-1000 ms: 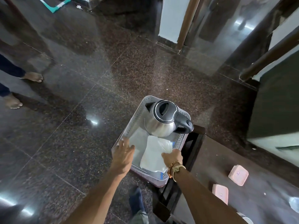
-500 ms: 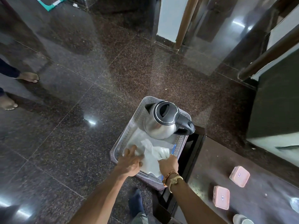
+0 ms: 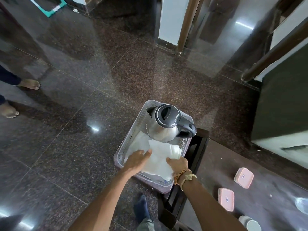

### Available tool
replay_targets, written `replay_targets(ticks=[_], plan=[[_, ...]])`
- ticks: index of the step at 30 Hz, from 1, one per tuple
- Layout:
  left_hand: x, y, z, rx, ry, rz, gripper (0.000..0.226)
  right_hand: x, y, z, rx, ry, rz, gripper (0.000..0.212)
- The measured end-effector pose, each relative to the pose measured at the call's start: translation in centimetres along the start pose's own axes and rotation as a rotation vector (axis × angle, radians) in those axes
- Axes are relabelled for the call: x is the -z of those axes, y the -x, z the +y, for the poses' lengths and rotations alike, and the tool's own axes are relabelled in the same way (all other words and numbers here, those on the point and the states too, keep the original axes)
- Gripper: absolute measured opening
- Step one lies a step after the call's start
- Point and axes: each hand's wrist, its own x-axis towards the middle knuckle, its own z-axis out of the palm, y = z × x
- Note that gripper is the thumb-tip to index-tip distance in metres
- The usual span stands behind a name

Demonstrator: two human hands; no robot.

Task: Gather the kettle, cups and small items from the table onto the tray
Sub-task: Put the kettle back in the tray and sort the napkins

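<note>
Tray (image 3: 124, 152) of pale perforated plastic sits at the left end of the dark table (image 3: 215, 165). It looks light and a little flexible, so it is best lifted by both long rims rather than one corner. Over its near left side the left hand (image 3: 138, 160) lies flat, fingers straight, pressing on the white paper sheets (image 3: 158, 161) and gripping nothing. Those sheets are thin, limp and easily creased; they want smoothing with a flat palm and a pinch at an edge, not a grab. Behind them, at the tray's far end, the steel kettle (image 3: 164, 130) stands upright with its lid closed, its base meeting the paper's far edge. I judge it the heavy item here, and its smooth body would slip, so the black handle on its right is the place to hold. The right hand (image 3: 177, 165) is curled at the sheets' right edge, fingers bent and pinching the paper. Further right, on the table and well apart from the tray, lie two pink boxes (image 3: 243, 177), small, rigid and likely light, easily taken by their sides. A white cup (image 3: 250, 225) sits at the frame's lower edge and is probably breakable.
</note>
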Motion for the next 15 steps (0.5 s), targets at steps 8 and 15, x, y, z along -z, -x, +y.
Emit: replay_targets(ticks=[8,15], plan=[[1.1,5.4,4.1,0.089,0.673,-0.201,0.049,5.9,6.3,-0.9,0.153,-0.414,-0.478,0.043],[0.7,11.3,7.4,-0.063,0.794,-0.16,0.05,10.3,11.2,-2.6,0.292,-0.376,-0.591,0.051]])
